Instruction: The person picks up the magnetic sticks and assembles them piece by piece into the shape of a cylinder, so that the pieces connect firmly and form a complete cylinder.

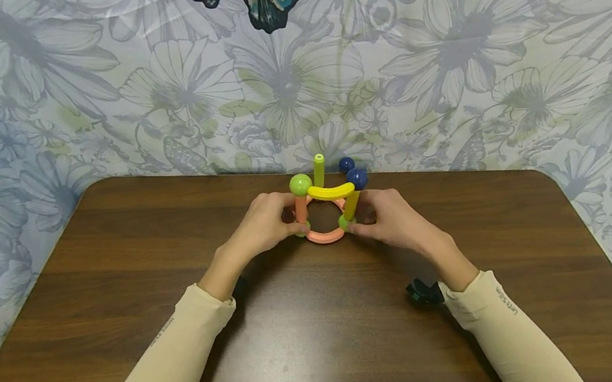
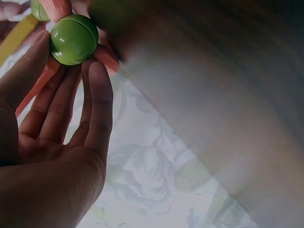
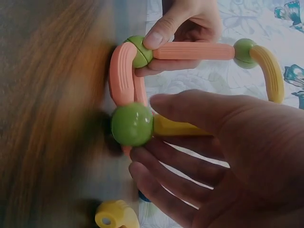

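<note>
A toy structure of balls and ridged rods stands at the table's far side. Its base is a ring of curved salmon rods (image 1: 326,236). My left hand (image 1: 270,223) pinches the green ball (image 2: 73,40) at the ring's left corner, by the upright salmon rod (image 3: 194,51). My right hand (image 1: 393,217) grips the upright yellow rod (image 3: 173,126) just above another green ball (image 3: 132,124), partly hiding it. A curved yellow rod (image 1: 331,192) bridges an upper green ball (image 1: 300,184) and a blue ball (image 1: 357,178). Behind, a light green rod (image 1: 319,170) points upward.
The structure rests on a brown wooden table (image 1: 307,351) close to its back edge. A wall covering with flowers and butterflies (image 1: 288,80) rises behind it. Farther back on the structure is a second blue ball (image 1: 346,164). A yellow piece with a metal tip (image 3: 114,216) shows low in the right wrist view.
</note>
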Motion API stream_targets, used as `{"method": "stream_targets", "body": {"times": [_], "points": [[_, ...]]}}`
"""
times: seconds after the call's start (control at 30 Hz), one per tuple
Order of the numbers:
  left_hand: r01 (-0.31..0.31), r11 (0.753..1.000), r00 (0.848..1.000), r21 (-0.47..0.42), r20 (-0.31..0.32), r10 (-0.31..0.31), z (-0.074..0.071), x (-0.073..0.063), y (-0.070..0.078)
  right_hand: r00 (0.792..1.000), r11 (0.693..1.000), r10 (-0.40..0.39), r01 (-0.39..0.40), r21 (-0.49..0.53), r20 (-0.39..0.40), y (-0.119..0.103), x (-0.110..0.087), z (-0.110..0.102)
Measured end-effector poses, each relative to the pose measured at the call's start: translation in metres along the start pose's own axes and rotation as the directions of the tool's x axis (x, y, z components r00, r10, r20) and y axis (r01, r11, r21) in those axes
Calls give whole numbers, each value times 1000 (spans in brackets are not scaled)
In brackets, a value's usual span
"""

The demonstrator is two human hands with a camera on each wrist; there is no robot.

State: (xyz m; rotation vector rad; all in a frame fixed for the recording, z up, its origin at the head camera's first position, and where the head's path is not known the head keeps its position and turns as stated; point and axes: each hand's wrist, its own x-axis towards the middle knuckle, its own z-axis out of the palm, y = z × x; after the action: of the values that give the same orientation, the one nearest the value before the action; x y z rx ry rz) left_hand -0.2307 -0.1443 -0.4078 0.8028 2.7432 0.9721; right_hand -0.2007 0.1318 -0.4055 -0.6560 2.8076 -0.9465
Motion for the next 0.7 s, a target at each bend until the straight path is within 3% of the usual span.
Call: {"method": "stream_targets", "body": {"times": [0.23, 0.5, 0.7], "points": [[22, 999, 1000, -47, 19, -21, -4, -1, -4, 996, 995, -77, 74, 68, 40, -2, -1, 3], [40, 997, 998, -65, -55, -43, -5, 1, -6, 993, 990, -113, 108, 96, 47, -11, -3, 12], [45, 996, 996, -81, -70, -50, -5, 1, -9, 990, 984, -131, 123, 126, 52, -20, -4, 21]]}}
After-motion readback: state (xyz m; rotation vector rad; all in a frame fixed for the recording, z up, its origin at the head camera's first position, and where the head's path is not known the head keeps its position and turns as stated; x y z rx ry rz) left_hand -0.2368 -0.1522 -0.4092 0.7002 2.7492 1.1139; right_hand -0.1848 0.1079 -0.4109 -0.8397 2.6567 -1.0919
